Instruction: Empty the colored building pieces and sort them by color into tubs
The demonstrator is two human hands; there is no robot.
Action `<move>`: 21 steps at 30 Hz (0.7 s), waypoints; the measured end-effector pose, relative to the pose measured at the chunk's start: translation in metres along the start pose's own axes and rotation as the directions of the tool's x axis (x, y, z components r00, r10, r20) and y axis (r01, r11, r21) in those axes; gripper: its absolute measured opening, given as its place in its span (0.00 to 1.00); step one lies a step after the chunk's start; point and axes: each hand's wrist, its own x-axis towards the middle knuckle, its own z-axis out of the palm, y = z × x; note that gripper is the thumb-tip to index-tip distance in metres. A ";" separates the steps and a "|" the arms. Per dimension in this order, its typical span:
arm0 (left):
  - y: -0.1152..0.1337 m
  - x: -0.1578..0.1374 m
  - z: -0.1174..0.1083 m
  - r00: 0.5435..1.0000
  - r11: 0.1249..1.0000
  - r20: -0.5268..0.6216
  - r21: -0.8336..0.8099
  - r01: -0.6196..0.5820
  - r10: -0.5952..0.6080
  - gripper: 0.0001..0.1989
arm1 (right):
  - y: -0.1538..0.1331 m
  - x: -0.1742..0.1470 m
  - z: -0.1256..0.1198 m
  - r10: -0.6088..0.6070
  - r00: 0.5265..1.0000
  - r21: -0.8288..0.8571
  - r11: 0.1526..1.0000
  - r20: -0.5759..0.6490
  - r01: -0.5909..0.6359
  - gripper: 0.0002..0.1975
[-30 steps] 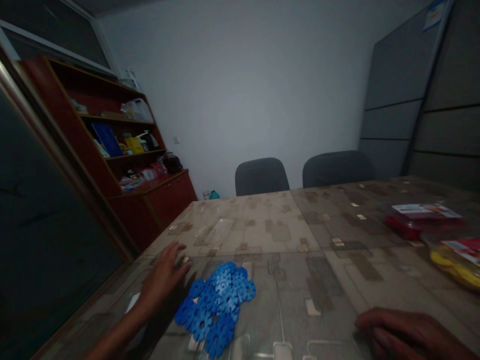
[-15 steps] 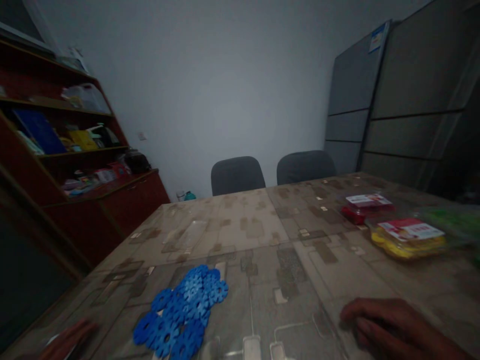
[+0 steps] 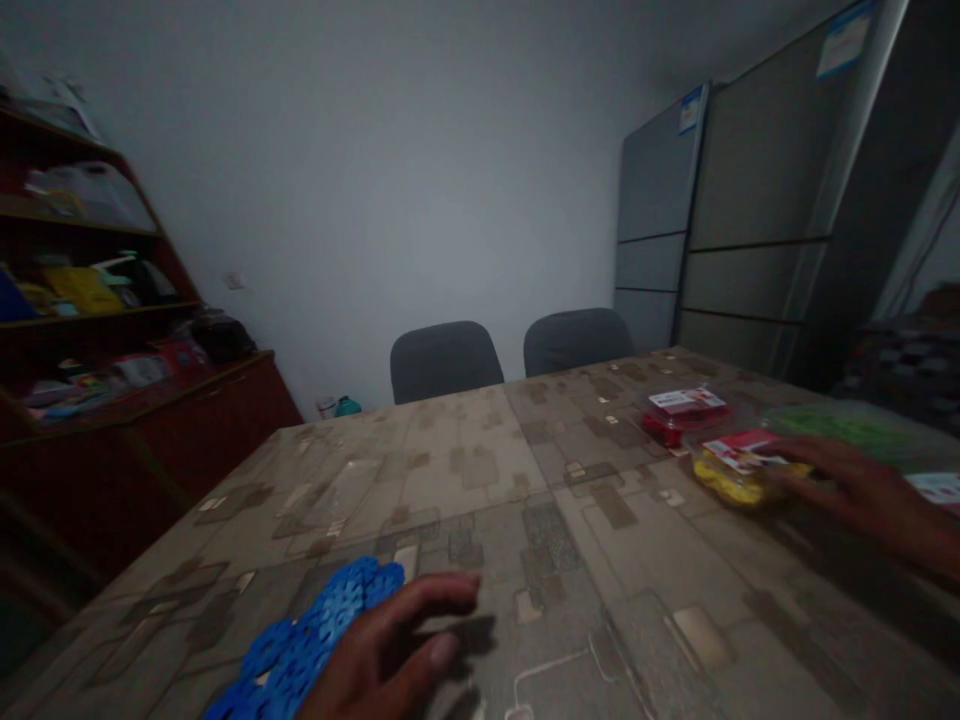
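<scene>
A heap of blue gear-shaped plastic pieces [image 3: 315, 630] lies near the table's front edge at lower left. My left hand [image 3: 390, 655] hovers over the right side of the heap, fingers spread, holding nothing. My right hand [image 3: 862, 495] reaches far to the right and touches a clear box of yellow pieces [image 3: 731, 470] with a red and white label. Whether those fingers have closed on the box I cannot tell; the hand is blurred.
A clear box of red pieces [image 3: 679, 415] stands behind the yellow one, and a box of green pieces [image 3: 847, 425] lies further right. Two grey chairs [image 3: 442, 360] stand at the patterned table's [image 3: 487, 470] far side. A red-brown shelf unit [image 3: 112, 350] fills the left wall; grey cabinets [image 3: 712, 220] stand right.
The view has turned right. My right hand left the table's front edge and reached out to the yellow box. My left hand came back over the blue heap from the left.
</scene>
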 end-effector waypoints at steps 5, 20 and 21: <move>0.050 0.064 0.100 0.959 0.815 0.261 -0.529 0.237 -0.109 0.13 | 0.027 0.029 -0.013 0.103 0.990 -0.146 0.985 0.091 -0.089 0.16; 0.091 0.202 0.281 0.874 0.747 0.370 -0.471 0.469 -0.316 0.16 | 0.039 0.052 0.000 0.236 0.940 -0.410 0.904 0.244 -0.121 0.14; 0.095 0.206 0.285 0.870 0.746 0.375 -0.466 0.476 -0.321 0.16 | 0.039 0.052 0.001 0.230 0.940 -0.415 0.903 0.250 -0.110 0.14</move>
